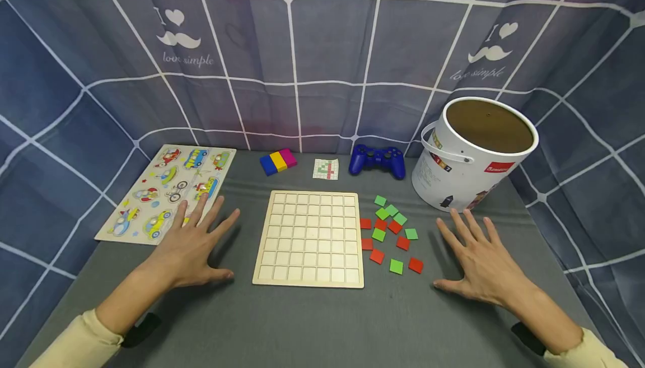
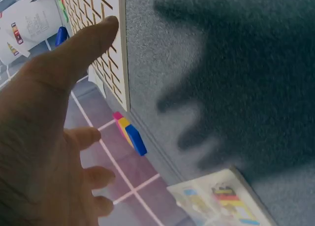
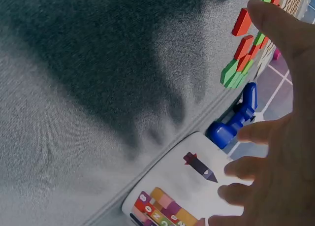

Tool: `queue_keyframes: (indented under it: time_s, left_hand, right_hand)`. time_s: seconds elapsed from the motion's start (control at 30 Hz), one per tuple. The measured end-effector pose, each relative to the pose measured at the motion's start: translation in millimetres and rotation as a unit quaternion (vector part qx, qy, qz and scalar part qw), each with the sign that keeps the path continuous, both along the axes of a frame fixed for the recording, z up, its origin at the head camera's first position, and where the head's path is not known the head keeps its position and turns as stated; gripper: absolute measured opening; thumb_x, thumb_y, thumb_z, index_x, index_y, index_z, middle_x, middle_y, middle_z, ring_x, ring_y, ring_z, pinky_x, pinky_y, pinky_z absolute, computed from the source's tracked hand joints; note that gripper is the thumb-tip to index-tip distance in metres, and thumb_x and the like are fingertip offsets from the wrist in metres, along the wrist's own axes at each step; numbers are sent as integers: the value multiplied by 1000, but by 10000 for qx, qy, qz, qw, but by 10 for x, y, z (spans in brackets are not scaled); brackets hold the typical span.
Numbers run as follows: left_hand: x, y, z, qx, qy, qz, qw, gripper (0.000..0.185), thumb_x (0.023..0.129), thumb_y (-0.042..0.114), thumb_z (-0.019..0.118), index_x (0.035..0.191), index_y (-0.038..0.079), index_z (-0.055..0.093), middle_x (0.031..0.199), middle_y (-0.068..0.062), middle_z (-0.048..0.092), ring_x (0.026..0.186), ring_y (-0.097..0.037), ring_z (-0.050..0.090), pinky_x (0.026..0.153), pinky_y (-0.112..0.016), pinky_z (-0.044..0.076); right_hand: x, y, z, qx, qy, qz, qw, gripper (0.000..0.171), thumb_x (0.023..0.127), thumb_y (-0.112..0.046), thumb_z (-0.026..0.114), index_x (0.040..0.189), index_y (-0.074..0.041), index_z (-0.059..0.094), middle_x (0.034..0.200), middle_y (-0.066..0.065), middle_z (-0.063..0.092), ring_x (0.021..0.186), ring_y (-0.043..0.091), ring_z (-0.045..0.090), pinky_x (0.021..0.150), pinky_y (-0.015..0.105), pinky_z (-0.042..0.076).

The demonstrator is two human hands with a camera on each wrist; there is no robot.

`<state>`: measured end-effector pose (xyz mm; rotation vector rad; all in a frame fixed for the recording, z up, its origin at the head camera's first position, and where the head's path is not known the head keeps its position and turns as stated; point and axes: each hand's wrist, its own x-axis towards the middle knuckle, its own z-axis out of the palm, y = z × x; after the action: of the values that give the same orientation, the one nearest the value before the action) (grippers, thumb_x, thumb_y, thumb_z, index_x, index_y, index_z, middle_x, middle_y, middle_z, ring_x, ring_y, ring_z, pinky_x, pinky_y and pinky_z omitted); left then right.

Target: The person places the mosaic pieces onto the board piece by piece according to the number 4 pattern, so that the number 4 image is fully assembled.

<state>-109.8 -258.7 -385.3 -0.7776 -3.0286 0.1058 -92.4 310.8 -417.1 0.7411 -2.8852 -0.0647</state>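
Note:
My left hand [image 1: 188, 247] hovers with fingers spread between the picture puzzle board [image 1: 171, 191] and the wooden grid board [image 1: 309, 239], holding nothing. In the left wrist view its thumb overlaps the grid board's edge. My right hand [image 1: 481, 264] is likewise spread and bare, in front of the white bucket [image 1: 433, 180] and to the right of the loose tiles. Several red tiles [image 1: 402, 243] and green tiles [image 1: 396, 266] lie scattered along the grid board's right side. All the grid's square cells hold no tiles. Both hands cast shadows on the grey tabletop.
At the back stand a blue, yellow and pink block piece [image 1: 279, 162], a small grid pattern card [image 1: 325, 169] and a blue game controller [image 1: 377, 161]. A blue checked curtain [image 1: 327, 37] surrounds the table at the back and sides. The bucket's handle [image 1: 445, 152] hangs on its left.

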Motion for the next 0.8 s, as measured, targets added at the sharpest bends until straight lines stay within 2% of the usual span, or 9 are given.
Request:
queue_keyframes:
  time_s: [0.07,0.17,0.23,0.37,0.53,0.63,0.8]
  left_hand:
    - [4,14,-8,154,-167,-19,9997,118,66,76,75,157,15,32,162,-27,16,148,-50,3,109,-75,5]
    - [12,47,-35,412,-382,-110,9984,115,70,72,76,159,17,29,162,-24,18,148,-49,6,109,-75,11]
    - [10,75,-58,529,-475,-180,9973,112,72,70,75,159,17,27,163,-23,19,148,-48,8,109,-74,14]
    - [-15,132,-105,657,-494,-303,9962,104,78,63,75,158,14,31,162,-22,23,147,-48,14,110,-72,17]
    - [-71,222,-185,1016,-418,-606,9921,87,80,50,80,148,5,48,154,-22,40,141,-46,34,107,-67,32]
    - [-91,284,-248,1345,-658,-664,9865,84,77,44,85,143,4,54,150,-20,45,138,-43,40,103,-64,39]
    - [-100,360,-337,1662,-996,-570,9794,89,70,45,89,143,6,54,152,-17,44,139,-40,40,102,-63,41]
  right_hand:
    - [-22,-18,17,-130,-86,51,9999,114,69,-76,73,150,-3,42,156,29,31,140,50,30,113,68,14]
    - [-72,-45,25,-486,-9,262,9985,97,74,-58,81,144,1,49,150,30,40,133,49,42,103,66,35]
    - [-111,-68,18,-648,127,449,9968,86,76,-45,83,140,4,53,143,31,47,127,48,49,96,65,43]
    - [-200,-141,-17,-755,296,696,9943,74,78,-33,83,135,6,57,133,30,56,118,46,57,89,63,49]
    - [-320,-257,-92,-1184,147,798,9896,55,81,-23,83,126,3,65,120,18,66,105,34,66,81,54,55]
    - [-391,-310,-138,-1385,-40,699,9879,45,81,-18,82,120,0,69,115,12,68,99,29,68,77,50,57]
    - [-473,-369,-190,-1379,-408,548,9881,38,81,-14,82,116,-4,71,112,9,69,93,25,68,73,48,57]
